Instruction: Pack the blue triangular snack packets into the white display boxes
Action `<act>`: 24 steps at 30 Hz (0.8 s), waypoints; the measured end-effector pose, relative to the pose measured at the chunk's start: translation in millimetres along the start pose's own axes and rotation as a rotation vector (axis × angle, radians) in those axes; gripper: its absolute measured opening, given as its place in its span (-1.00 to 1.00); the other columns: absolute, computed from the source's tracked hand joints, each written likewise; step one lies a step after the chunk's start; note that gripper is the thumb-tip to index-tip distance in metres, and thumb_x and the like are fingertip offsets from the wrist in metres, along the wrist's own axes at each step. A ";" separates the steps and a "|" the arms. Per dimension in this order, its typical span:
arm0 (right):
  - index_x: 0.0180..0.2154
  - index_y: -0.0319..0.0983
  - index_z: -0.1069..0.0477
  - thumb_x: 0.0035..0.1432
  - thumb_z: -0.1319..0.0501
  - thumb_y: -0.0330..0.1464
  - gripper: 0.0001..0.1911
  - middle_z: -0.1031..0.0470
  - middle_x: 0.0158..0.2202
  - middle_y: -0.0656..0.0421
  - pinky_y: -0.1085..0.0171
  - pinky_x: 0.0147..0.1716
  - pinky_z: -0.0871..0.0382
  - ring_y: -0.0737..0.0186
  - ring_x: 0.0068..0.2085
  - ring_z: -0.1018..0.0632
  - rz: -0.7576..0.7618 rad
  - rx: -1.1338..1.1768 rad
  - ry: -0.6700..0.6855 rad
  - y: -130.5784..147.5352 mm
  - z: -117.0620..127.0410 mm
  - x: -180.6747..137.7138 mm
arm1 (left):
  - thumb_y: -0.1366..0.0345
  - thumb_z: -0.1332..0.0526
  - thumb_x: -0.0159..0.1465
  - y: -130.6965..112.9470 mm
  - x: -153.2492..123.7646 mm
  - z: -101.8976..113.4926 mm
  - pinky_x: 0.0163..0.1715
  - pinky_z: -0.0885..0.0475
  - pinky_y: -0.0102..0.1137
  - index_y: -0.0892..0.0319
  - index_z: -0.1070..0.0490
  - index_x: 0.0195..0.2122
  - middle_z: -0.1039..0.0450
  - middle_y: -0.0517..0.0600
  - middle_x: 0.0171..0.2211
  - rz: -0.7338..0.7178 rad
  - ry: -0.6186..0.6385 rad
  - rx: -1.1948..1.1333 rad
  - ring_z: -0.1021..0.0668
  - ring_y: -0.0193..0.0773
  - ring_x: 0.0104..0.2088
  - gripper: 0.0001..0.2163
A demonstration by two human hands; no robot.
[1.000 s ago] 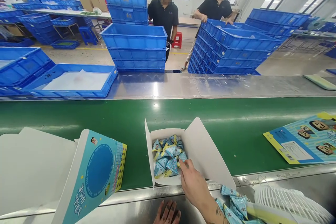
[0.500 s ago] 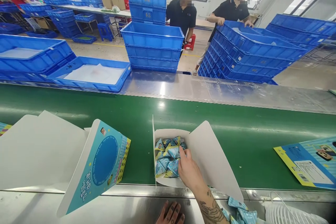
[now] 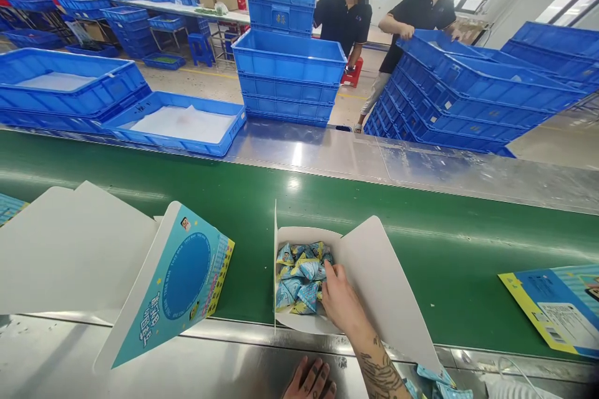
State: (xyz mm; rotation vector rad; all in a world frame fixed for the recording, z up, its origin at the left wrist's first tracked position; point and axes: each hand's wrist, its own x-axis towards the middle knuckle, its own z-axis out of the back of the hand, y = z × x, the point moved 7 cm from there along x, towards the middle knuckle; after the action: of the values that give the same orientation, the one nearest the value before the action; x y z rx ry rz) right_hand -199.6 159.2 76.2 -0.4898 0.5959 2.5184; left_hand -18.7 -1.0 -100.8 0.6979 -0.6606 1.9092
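The right hand (image 3: 340, 299) rests with fingers spread on the blue triangular packets (image 3: 299, 277) inside the open white carton (image 3: 374, 280) on the green conveyor belt (image 3: 421, 243), grasping nothing visibly, while the left hand (image 3: 311, 381) lies flat and released on the steel ledge (image 3: 210, 368).

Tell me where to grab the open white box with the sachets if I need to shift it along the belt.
Probably by the upright left wall of the white box, pinched from above over its top edge. That wall stands vertical and free on its outer side, while the right flap splays outward and looks floppy. The right hand is already in among the sachets; the left hand rests flat on the steel ledge.
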 end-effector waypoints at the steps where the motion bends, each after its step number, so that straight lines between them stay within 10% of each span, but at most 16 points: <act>1: 0.40 -0.37 -0.14 0.40 0.10 -0.48 -0.42 -0.36 0.23 -0.13 0.16 -0.11 -0.46 0.06 -0.05 -0.64 0.007 -0.001 0.000 2.0 1.2 -0.3 | 0.15 -0.30 0.33 -2.7 -1.1 -2.5 0.56 -0.04 0.02 -0.13 -0.62 -0.30 -0.74 -0.21 -0.19 0.003 -0.014 0.008 -0.67 -0.24 -0.08 -0.90; 6: 0.28 -0.31 -0.30 0.38 0.08 -0.49 -0.49 -0.33 0.28 -0.11 0.20 -0.13 -0.44 0.09 -0.01 -0.63 0.094 -0.026 0.045 21.1 1.7 0.2 | 0.16 -0.30 0.32 -10.9 -4.8 -9.2 0.53 -0.08 0.06 -0.13 -0.63 -0.30 -0.74 -0.19 -0.20 -0.055 -0.055 0.022 -0.67 -0.21 -0.07 -0.90; 12: 0.30 -0.34 -0.33 0.37 0.09 -0.50 -0.46 -0.37 0.28 -0.15 0.17 0.05 -0.42 0.04 0.07 -0.60 0.153 -0.070 0.072 24.3 -7.4 3.0 | 0.01 -0.20 0.40 -19.0 -11.2 -23.1 0.53 -0.05 0.00 -0.18 -0.62 -0.08 -0.70 -0.20 0.02 -0.150 0.179 0.030 -0.63 -0.21 0.03 -0.78; 18: 0.16 -0.28 -0.51 0.31 0.04 -0.51 -0.48 -0.62 0.07 -0.11 0.10 0.12 -0.44 -0.03 0.12 -0.61 0.340 -0.096 0.366 35.5 -38.3 -6.2 | 0.19 -0.29 0.23 -35.4 -2.6 -29.2 0.53 0.06 0.24 -0.03 -0.61 -0.42 -0.73 -0.09 -0.26 -0.055 -0.043 0.033 -0.66 -0.12 -0.14 -0.88; 24: 0.29 -0.14 -0.45 0.20 0.00 -0.52 -0.33 -0.54 0.30 0.07 0.12 0.29 -0.39 0.05 0.29 -0.53 0.511 0.090 0.528 51.5 -44.0 -15.6 | 0.04 -0.37 0.18 -47.2 14.4 -48.8 0.33 -0.29 0.32 -0.31 -0.64 -0.29 -0.71 -0.10 -0.02 -0.177 0.297 -0.002 -0.60 0.13 0.11 -0.92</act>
State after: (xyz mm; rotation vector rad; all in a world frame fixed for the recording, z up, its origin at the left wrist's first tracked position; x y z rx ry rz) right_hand -205.2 91.3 62.4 -1.1038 1.1474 2.8138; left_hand 9.7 60.2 -117.1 0.4422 -0.3999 1.7997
